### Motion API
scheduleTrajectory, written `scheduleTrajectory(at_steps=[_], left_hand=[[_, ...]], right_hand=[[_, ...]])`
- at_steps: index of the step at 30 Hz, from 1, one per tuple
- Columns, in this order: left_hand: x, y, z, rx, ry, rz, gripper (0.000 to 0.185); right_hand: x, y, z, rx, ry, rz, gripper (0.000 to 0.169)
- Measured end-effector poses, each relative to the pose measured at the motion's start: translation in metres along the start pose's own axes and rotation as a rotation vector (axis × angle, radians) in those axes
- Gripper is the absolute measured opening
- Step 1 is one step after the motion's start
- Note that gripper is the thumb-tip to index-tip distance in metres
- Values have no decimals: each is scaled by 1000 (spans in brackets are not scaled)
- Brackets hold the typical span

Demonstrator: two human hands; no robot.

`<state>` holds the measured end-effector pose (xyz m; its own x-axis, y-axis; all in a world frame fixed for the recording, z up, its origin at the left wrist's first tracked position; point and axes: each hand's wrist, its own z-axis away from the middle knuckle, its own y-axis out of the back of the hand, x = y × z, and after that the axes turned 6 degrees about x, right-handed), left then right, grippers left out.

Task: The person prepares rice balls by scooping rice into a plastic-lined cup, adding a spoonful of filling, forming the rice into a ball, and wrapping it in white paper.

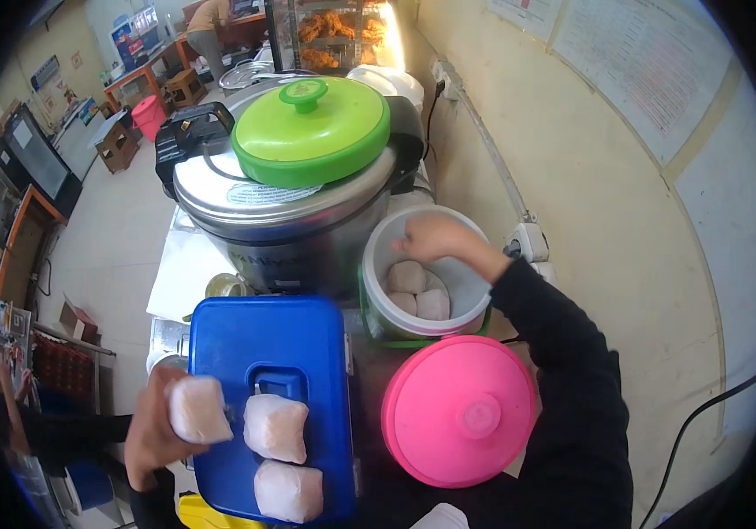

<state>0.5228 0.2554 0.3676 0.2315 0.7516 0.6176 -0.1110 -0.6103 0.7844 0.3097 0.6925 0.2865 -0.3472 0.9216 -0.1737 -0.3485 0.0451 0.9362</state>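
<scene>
My left hand [153,430] is shut on a white paper-wrapped parcel [199,410], held beside the left edge of a blue cooler-box lid [265,344]. Two similar wrapped parcels rest on that lid, an upper parcel [275,426] and a lower parcel [288,490]. My right hand [434,236] is inside the mouth of a round white container [378,284]. Its fingers look curled but are blurred, so whether they hold anything is unclear. Several wrapped parcels [432,304] lie at the bottom of this container, below the hand. A pink round lid [444,403] lies in front of it.
Behind the blue box stands a large steel rice cooker [285,244] with a green lid [311,135] on top. A power socket [528,241] is on the right wall. Fried chicken [325,26] fills a lit display case. Another person [209,30] bends at a far table.
</scene>
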Motion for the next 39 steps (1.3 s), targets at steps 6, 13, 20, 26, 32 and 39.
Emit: scheduleTrajectory(at_steps=[6,13,20,26,32,39], left_hand=[[114,-34,-93,276,-460,-98,75],[136,-47,-104,52,-614,12,84],[95,-48,-29,-394,12,-383,81],[82,-57,-26,-389,-89,-231,73],[84,-43,-36,-310,-71,3,64],[160,-67,-114,107,-419,100,62]], right_hand=[[-107,55,123,250,485,-1234,68],[-33,36,113,-136,58,-1606,61],[56,-85,-26,-263,-645,-1203,62],[61,-132,-54,-370,-534,-860,56],[7,-33,3,-93,-133,-122,52],[-81,27,119,-41,422,-1613,59]])
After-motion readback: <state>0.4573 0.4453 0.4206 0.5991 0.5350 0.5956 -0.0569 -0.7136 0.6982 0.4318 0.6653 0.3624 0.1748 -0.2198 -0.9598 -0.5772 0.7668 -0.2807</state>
